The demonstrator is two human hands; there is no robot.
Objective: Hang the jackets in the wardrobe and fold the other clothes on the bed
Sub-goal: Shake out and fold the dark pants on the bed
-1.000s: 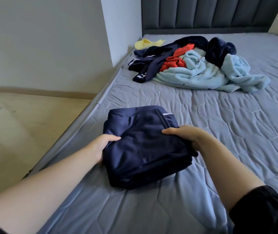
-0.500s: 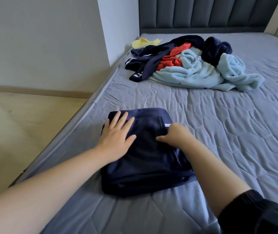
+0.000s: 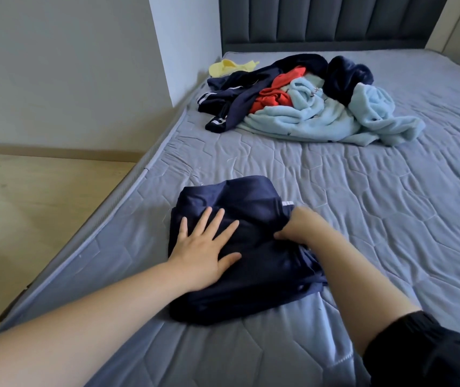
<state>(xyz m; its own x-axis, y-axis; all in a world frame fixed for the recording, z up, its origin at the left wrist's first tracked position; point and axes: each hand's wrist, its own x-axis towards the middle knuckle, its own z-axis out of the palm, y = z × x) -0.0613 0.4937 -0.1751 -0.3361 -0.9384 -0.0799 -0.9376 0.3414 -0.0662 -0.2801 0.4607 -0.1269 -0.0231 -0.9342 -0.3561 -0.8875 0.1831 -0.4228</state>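
A navy garment [image 3: 265, 272] with a small white stripe at its right edge lies folded into a thick, roughly square packet on the grey quilted bed [image 3: 390, 219], near the bed's left edge. The left hand [image 3: 203, 252] rests flat on it and the right hand [image 3: 298, 227] pinches its right side. Further up the bed, well apart, lies an unfolded pile: a light blue fleece [image 3: 307, 121], a red garment [image 3: 276, 94], a navy jacket with white stripes [image 3: 237, 99], a dark blue fluffy piece [image 3: 346, 76] and a yellow piece [image 3: 228, 67].

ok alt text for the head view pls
A person's left hand presses flat on a folded navy blue garment on a grey quilted mattress, while the right hand grips its edge. A heap of unfolded clothes lies beyond.
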